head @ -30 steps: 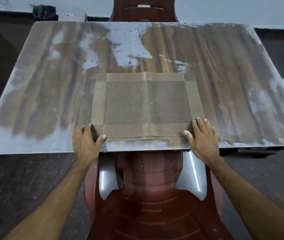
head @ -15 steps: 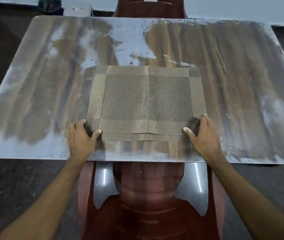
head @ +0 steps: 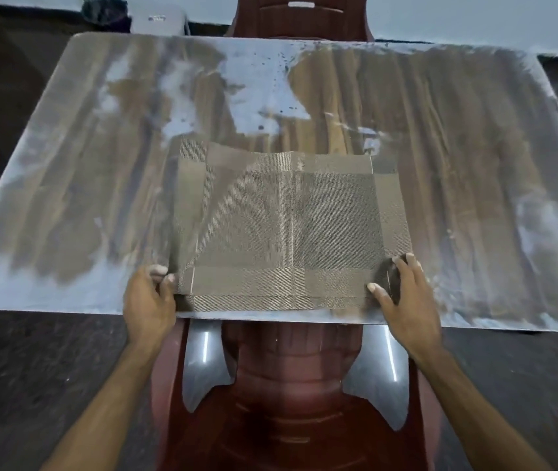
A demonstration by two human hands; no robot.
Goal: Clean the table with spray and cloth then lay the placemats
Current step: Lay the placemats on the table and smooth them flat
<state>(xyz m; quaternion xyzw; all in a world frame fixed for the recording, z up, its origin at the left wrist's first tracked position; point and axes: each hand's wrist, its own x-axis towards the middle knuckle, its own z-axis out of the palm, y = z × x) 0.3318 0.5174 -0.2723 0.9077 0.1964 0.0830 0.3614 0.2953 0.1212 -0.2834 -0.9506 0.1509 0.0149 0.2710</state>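
While the left hand (head: 150, 295) pinches the placemat (head: 291, 229) corner and the right hand (head: 403, 294) presses spread beside it, both should pull evenly along the bench (head: 67, 198) edge.

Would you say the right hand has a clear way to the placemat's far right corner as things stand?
Probably yes: the right hand already rests on the placemat's near right corner, and only bare table lies beside that edge.

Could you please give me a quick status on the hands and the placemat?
Left hand pinching placemat's near-left corner. Right hand flat on its near-right corner. Placemat at table's near edge; nothing in the way.
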